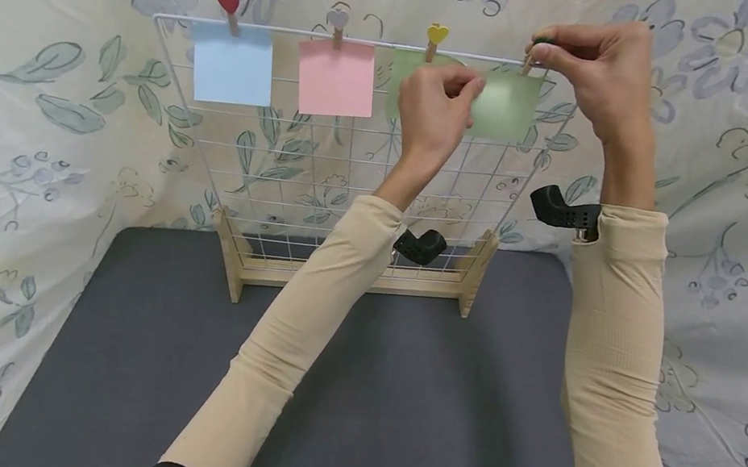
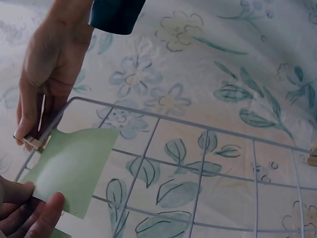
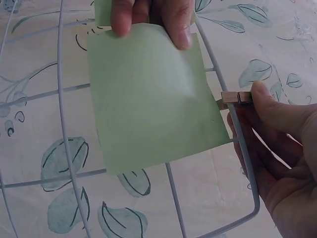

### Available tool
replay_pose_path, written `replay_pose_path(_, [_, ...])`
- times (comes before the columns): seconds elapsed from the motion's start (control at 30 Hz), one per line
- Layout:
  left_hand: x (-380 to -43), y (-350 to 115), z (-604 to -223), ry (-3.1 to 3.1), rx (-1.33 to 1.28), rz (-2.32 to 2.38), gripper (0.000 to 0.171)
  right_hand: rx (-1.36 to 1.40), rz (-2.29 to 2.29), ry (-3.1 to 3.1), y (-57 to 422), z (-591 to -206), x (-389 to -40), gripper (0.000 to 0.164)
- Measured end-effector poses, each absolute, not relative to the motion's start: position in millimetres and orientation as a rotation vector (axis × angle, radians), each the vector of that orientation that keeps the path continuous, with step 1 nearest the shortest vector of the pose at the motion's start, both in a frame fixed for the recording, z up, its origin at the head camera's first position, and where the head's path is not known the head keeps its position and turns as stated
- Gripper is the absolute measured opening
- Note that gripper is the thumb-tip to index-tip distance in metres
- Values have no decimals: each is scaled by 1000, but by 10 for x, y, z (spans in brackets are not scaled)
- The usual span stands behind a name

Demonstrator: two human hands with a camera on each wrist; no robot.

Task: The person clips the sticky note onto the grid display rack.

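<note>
My left hand [image 1: 434, 104] pinches the left edge of a green paper card [image 1: 507, 108] between thumb and fingers, against the top wire of a white grid rack [image 1: 350, 152]. At the card's upper right, my right hand [image 1: 601, 73] pinches a small wooden clothespin [image 3: 237, 97] with a dark green top. The clothespin straddles the top wire, its tip right at the card's edge. In the right wrist view the card bows slightly. Behind my left hand, a second green card [image 1: 400, 78] hangs from a clothespin with a yellow heart [image 1: 437, 33], partly hidden.
A blue card [image 1: 231, 68] hangs from a red-heart clothespin [image 1: 229, 5], a pink card [image 1: 335, 80] from a grey-heart one [image 1: 338, 19]. The rack's wooden base [image 1: 352, 279] stands on a dark grey tabletop [image 1: 349, 393]. Flowered cloth [image 1: 48, 157] hangs behind.
</note>
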State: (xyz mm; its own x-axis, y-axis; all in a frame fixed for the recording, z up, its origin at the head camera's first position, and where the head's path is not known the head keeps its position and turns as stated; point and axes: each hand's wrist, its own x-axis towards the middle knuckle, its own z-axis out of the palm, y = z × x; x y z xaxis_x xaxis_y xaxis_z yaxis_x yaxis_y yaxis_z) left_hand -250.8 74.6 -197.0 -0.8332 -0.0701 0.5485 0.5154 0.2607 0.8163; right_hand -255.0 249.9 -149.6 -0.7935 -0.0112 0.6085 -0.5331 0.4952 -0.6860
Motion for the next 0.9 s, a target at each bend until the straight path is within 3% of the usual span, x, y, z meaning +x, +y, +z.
replay_pose_path(0.9, [-2503, 796, -1956, -1976, -431, -1644, 19, 379, 1403, -2058, 2568, -1578, -2447, 25])
